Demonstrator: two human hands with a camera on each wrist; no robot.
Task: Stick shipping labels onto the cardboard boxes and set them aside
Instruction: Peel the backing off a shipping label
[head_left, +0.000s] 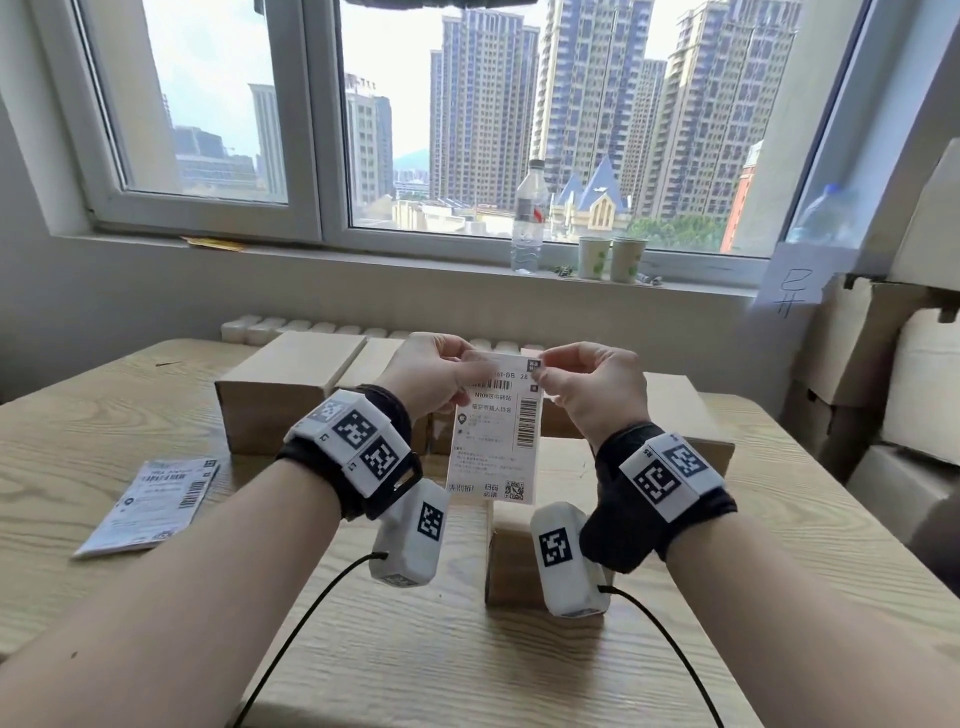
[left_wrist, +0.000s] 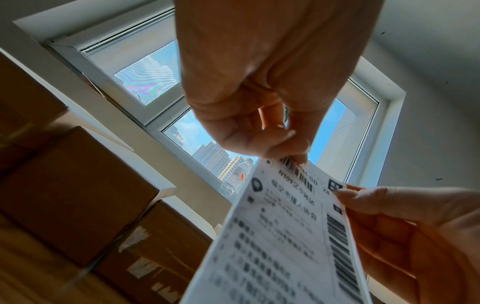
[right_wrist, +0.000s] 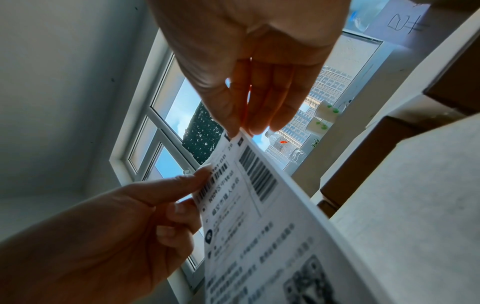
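Observation:
A white shipping label (head_left: 493, 441) hangs upright above the wooden table (head_left: 467, 670), its print facing me. My left hand (head_left: 467, 375) pinches its top left edge near the barcode. My right hand (head_left: 543, 371) pinches its top right corner. The left wrist view shows the label (left_wrist: 280, 246) between my left hand (left_wrist: 288, 152) and my right hand (left_wrist: 345, 193). In the right wrist view my right hand (right_wrist: 239, 131) nips the corner of the label (right_wrist: 259, 226). A small cardboard box (head_left: 511, 564) stands below the label. A row of cardboard boxes (head_left: 280, 395) lies behind my hands.
A loose stack of labels (head_left: 150, 499) lies on the table at the left. Large cartons (head_left: 883, 364) are piled at the right. A water bottle (head_left: 529, 218) and two paper cups (head_left: 610, 258) stand on the windowsill. Black cables trail from my wrist cameras.

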